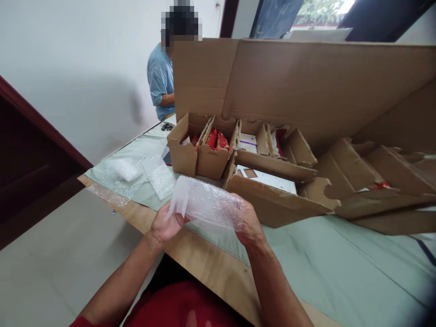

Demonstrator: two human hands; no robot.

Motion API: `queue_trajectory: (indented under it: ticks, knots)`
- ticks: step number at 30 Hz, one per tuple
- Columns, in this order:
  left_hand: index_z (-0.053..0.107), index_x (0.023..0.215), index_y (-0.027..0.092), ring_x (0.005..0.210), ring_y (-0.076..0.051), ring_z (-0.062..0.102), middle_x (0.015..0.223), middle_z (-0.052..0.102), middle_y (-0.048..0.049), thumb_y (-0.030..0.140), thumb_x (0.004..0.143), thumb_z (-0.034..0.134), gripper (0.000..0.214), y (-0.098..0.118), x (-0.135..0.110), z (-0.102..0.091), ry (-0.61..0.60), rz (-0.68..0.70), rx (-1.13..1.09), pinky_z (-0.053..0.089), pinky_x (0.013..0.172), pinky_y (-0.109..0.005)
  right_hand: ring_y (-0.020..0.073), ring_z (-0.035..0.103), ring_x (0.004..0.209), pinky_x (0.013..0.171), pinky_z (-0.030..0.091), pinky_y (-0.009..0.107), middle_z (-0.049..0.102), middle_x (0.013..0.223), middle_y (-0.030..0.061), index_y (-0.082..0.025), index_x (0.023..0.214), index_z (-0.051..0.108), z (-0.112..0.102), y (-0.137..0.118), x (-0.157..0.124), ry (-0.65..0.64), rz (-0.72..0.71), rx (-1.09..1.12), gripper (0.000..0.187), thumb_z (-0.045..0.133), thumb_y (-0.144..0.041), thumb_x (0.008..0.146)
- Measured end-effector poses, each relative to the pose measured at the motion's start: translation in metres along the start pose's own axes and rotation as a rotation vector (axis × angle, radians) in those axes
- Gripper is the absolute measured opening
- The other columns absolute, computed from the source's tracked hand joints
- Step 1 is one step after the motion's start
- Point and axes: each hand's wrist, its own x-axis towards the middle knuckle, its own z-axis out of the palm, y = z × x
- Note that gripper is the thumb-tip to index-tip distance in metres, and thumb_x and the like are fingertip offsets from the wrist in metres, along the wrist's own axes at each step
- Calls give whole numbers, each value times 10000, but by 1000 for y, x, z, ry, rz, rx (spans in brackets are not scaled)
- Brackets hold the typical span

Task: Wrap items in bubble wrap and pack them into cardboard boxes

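Between my two hands is a clear bubble wrap sleeve [207, 202], held just above the table's near edge. My left hand [168, 222] grips its left end, and some of the fingers are hidden under the plastic. At the other end my right hand [250, 222] is closed round the wrap, its thumb on top and the fingertips out of sight. Whether anything lies inside the sleeve I cannot tell. More bubble wrap [158, 177] lies on the cloth to the left, beside a crumpled clear piece [126, 169].
Cardboard bins [214, 162] with red packets [217, 140] stand behind my hands. A longer cardboard tray [272, 202] holds a white box [269, 179]. A tall cardboard panel [289, 81] rises behind them. Across the table is a person in a blue shirt [160, 75].
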Motion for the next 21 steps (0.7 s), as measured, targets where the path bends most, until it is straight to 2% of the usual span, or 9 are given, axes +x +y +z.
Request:
queue_trajectory:
  ticks: [3, 5, 8, 10, 12, 14, 16, 18, 21]
  knots:
    - [720, 1136, 230, 1111, -329, 695, 1137, 770, -88, 587, 881, 626, 448, -4, -9, 5, -53, -41, -22, 592, 859, -485, 128, 501, 577, 543, 406, 260, 652, 651, -6, -193, 736, 714, -17, 4, -14, 152, -35, 23, 434, 880, -564, 584]
    - [686, 1218, 225, 1175, -349, 661, 1248, 727, -108, 601, 830, 662, 540, -7, -16, 6, -93, -40, 13, 585, 877, -498, 146, 534, 607, 565, 436, 275, 674, 679, 8, -202, 736, 708, -27, 10, -22, 215, -47, 37, 444, 870, -587, 585]
    - [640, 1305, 240, 1142, -302, 671, 1293, 704, -89, 378, 698, 779, 638, -13, -23, 6, -86, -22, 153, 573, 900, -415, 200, 624, 720, 654, 506, 319, 734, 803, 48, -210, 867, 734, -43, 25, -35, 255, -55, 20, 472, 813, -622, 650]
    - [624, 1340, 247, 1062, -247, 694, 1229, 731, -67, 219, 617, 807, 747, -20, -25, 7, -35, -4, 295, 551, 888, -319, 239, 668, 853, 750, 537, 356, 760, 975, 79, -218, 1068, 733, -55, 35, -48, 280, -85, -79, 521, 778, -596, 713]
    - [623, 1359, 227, 995, -218, 702, 1147, 755, -60, 155, 585, 823, 803, -28, -26, 7, -17, -1, 432, 527, 856, -264, 274, 666, 1038, 891, 532, 404, 721, 1224, 103, -246, 1310, 653, -65, 43, -65, 305, -149, -247, 633, 775, -521, 752]
    - [638, 1350, 197, 929, -206, 699, 1056, 764, -57, 175, 606, 845, 773, -35, -26, 7, -48, -32, 537, 514, 812, -252, 298, 610, 1213, 1024, 478, 449, 619, 1424, 106, -284, 1391, 610, -74, 48, -84, 300, -225, -398, 680, 789, -455, 758]
    - [684, 1287, 179, 832, -183, 683, 941, 758, -43, 247, 664, 855, 649, -40, -26, 7, -83, -92, 610, 500, 754, -246, 310, 598, 1244, 1049, 460, 451, 605, 1442, 102, -281, 1208, 734, -82, 51, -101, 242, -247, -447, 498, 803, -445, 742]
    - [748, 1149, 167, 740, -157, 646, 855, 738, -33, 328, 704, 855, 486, -43, -26, 6, -111, -150, 655, 477, 697, -238, 296, 666, 1082, 938, 515, 412, 700, 1269, 111, -237, 892, 791, -89, 52, -113, 213, -172, -383, 284, 792, -477, 741]
    - [773, 865, 154, 652, -131, 578, 764, 703, -28, 451, 718, 843, 339, -46, -29, 6, -146, -227, 728, 429, 618, -225, 206, 606, 665, 630, 479, 325, 695, 752, 59, -195, 658, 689, -101, 54, -123, 372, 41, -274, 387, 710, -560, 788]
